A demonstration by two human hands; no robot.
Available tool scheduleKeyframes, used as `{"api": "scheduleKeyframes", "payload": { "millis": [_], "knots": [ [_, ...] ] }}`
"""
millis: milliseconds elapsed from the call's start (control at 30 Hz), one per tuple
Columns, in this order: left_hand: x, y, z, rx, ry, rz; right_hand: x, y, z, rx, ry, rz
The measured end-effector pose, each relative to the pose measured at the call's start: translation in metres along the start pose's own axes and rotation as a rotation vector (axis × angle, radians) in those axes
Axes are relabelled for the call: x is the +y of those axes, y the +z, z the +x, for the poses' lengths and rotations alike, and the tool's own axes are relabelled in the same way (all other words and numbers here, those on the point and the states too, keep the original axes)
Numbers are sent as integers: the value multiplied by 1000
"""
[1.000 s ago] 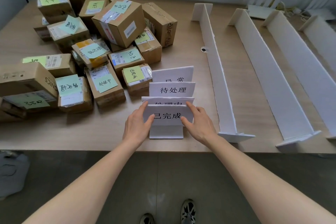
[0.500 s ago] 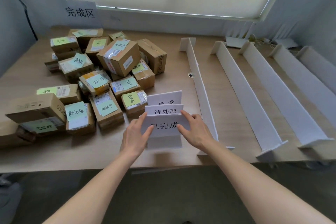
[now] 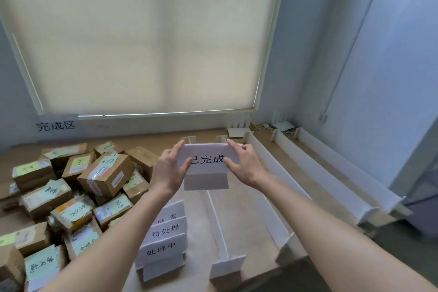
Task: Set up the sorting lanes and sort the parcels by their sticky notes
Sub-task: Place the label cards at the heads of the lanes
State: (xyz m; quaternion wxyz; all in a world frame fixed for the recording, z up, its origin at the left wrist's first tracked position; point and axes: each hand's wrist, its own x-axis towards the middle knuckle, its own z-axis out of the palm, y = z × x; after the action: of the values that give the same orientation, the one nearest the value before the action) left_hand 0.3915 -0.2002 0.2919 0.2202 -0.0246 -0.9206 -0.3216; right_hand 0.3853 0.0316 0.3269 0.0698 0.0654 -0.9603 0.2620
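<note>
White folded sign card (image 3: 206, 163) printed 已完成 in black, lower flap hanging below the lettered face, being held up in the air above the table (image 3: 241, 208), over the white dividers (image 3: 277, 168). Left hand (image 3: 169, 169) is pinching the card's left edge, thumb on the front, fingers on the top edge. Right hand (image 3: 245, 165) is pinching the right edge the same way. Both arms are reaching forward. Three more sign cards (image 3: 163, 242) are standing stacked near the table edge, beside the parcels (image 3: 78, 187) carrying sticky notes.

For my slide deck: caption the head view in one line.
Both hands, left hand and right hand, lift the 已完成 sign above the white dividers, parcels piled at left.
</note>
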Motion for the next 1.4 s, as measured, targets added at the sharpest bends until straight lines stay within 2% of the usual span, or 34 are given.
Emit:
{"api": "scheduleKeyframes", "payload": {
  "millis": [333, 700, 1000, 1400],
  "knots": [
    [211, 26, 49, -80, 291, -113, 90, -188, -38, 255, 152, -49],
    [403, 124, 54, -132, 374, -204, 241, -336, -66, 331, 204, -124],
    [524, 222, 48, -165, 413, -201, 370, -409, -84, 330, 271, -139],
    [637, 369, 83, -248, 463, -202, 534, -469, -58, 353, 363, -138]
  ]
}}
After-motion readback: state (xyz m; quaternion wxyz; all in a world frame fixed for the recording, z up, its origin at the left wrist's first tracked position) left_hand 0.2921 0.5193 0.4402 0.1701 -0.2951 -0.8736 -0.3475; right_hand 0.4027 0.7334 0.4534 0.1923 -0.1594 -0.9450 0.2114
